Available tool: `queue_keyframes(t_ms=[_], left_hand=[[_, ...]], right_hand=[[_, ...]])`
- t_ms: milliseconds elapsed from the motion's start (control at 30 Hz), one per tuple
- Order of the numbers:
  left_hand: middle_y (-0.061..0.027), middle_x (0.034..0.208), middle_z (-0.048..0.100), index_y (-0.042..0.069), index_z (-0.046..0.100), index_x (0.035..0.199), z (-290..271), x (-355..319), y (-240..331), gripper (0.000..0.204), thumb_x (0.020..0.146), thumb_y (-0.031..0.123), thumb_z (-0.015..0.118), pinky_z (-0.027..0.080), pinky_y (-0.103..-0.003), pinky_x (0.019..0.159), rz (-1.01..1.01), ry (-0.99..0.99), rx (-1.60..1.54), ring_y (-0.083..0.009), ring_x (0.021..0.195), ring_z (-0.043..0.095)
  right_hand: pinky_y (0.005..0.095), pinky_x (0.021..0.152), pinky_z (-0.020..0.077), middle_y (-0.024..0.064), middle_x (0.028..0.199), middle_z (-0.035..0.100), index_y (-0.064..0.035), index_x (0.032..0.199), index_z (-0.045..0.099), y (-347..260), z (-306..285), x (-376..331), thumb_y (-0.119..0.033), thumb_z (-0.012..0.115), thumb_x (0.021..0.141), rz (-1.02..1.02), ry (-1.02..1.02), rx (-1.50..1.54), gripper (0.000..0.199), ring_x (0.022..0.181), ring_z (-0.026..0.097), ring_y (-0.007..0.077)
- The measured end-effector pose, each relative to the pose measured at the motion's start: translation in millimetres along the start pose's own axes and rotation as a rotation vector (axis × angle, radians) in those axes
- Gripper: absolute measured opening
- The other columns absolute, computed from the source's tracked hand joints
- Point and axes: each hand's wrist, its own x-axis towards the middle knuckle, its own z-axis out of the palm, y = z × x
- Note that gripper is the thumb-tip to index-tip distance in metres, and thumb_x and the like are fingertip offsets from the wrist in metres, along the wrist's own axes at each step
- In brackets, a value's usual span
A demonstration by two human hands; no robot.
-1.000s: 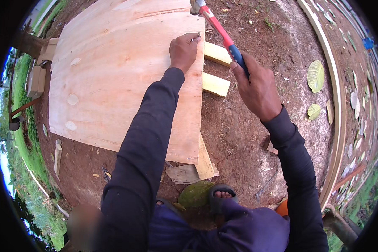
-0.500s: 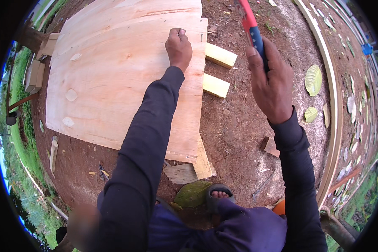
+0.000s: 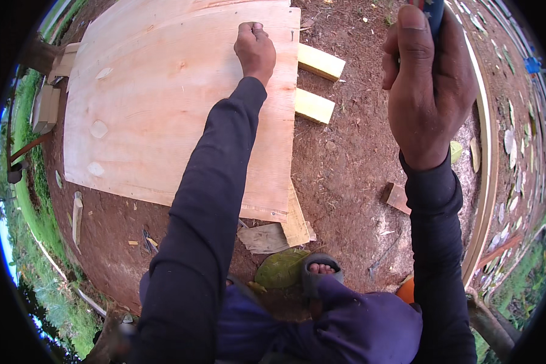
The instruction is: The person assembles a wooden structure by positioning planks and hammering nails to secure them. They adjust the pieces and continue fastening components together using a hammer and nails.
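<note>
A wide sheet of pale plywood lies in front of me. My left hand is curled closed just over the sheet, near its right edge; whatever its fingers hold, if anything, is hidden. A small nail stands up at the sheet's upper right edge, to the right of that hand. Raised at the upper right, my right hand grips the dark blue, starred handle of a hammer. The hammer's head is outside the picture.
Two yellowish timber ends stick out from under the plywood's right side. Wood offcuts lie by my sandalled foot. A short block rests on the brown soil, and a long plank runs along the right.
My right hand has lifted the hammer higher, and it looks larger and farther right. My left hand stays closed near the same spot on the plywood. The whole view has shifted slightly.
</note>
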Motion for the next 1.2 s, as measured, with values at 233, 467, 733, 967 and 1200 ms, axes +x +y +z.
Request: queue_keyframes(t_ms=[233,467,733,967,1200], left_hand=[[-0.0112,0.085,0.072,-0.002,0.064,0.104,14.5,8.1,2.1,0.025,0.103,0.019,0.051,0.053,-0.037,0.076,0.008,-0.022,-0.030,-0.0233,0.078,0.068],[-0.0111,0.085,0.071,-0.002,0.062,0.105,4.1,2.9,1.3,0.024,0.105,0.019,0.049,0.053,-0.038,0.075,-0.008,-0.020,-0.005,-0.0230,0.078,0.067],[-0.0163,0.074,0.068,-0.001,0.059,0.098,10.5,3.8,-0.4,0.019,0.105,0.015,0.051,0.053,-0.045,0.072,0.052,0.049,-0.041,-0.0327,0.070,0.068],[-0.0122,0.085,0.072,-0.004,0.062,0.105,12.6,5.9,-2.3,0.027,0.105,0.020,0.049,0.053,-0.039,0.078,0.008,0.020,-0.044,-0.0247,0.078,0.068],[-0.0151,0.084,0.070,-0.003,0.061,0.103,9.0,8.9,-11.3,0.027,0.105,0.020,0.049,0.052,-0.043,0.079,0.029,0.072,-0.051,-0.0286,0.081,0.068]], right_hand=[[0.0444,0.052,0.0489,0.0169,0.060,0.057,0.0024,0.111,0.060,61.7,-15.4,-63.0,-0.016,0.061,0.103,0.363,-0.553,-0.448,0.021,0.051,0.062,0.0304],[0.0420,0.052,0.0501,0.0164,0.063,0.059,0.0006,0.103,0.055,29.5,2.7,-27.1,-0.023,0.059,0.105,0.066,-0.032,-0.203,0.024,0.054,0.064,0.0288],[0.0504,0.052,0.0485,0.0235,0.069,0.062,0.0011,0.097,0.050,29.7,5.7,-56.4,-0.016,0.061,0.102,0.148,-0.433,-0.451,0.021,0.058,0.064,0.0431],[0.0350,0.043,0.0430,0.0033,0.067,0.056,-0.0012,0.105,0.047,57.6,4.6,-71.0,-0.031,0.052,0.110,0.072,-0.036,-0.360,0.030,0.048,0.052,0.0144],[0.0423,0.051,0.0464,0.0159,0.065,0.059,-0.0008,0.099,0.051,12.0,12.1,-40.5,-0.025,0.060,0.106,0.104,-0.144,-0.348,0.027,0.053,0.061,0.0344]])
